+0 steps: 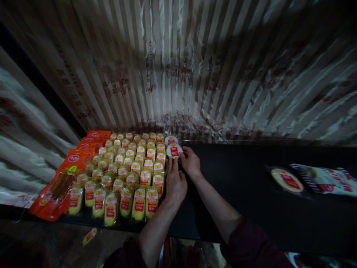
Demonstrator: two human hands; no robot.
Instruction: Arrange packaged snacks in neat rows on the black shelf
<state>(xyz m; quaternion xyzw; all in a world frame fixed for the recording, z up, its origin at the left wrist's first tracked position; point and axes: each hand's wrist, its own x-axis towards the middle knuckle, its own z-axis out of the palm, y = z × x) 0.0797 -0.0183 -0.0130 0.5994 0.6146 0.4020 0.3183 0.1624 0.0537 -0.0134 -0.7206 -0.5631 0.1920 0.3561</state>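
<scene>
A round white pastry in a clear wrapper with a red label (174, 151) lies at the far side of a black shelf, partly over another round wrapped pastry (171, 140) behind it. My left hand (176, 181) rests palm down with fingers stretched forward, their tips at the pastry's near edge. On the right edge, the bent fingers of my right hand (190, 162) grip the wrapper; part of the grip is hidden. Just left of my hands stand several rows of small wrapped yellow cakes (138, 203), red labels facing me.
Orange snack packets (63, 182) overlap along the shelf's left end. Toward the right lie a single round wrapped pastry (287, 180) and a white-and-red packet (326, 179). Striped sheeting (178, 74) hangs behind the black shelf (237, 175). A small wrapped cake (90, 236) lies below the front edge.
</scene>
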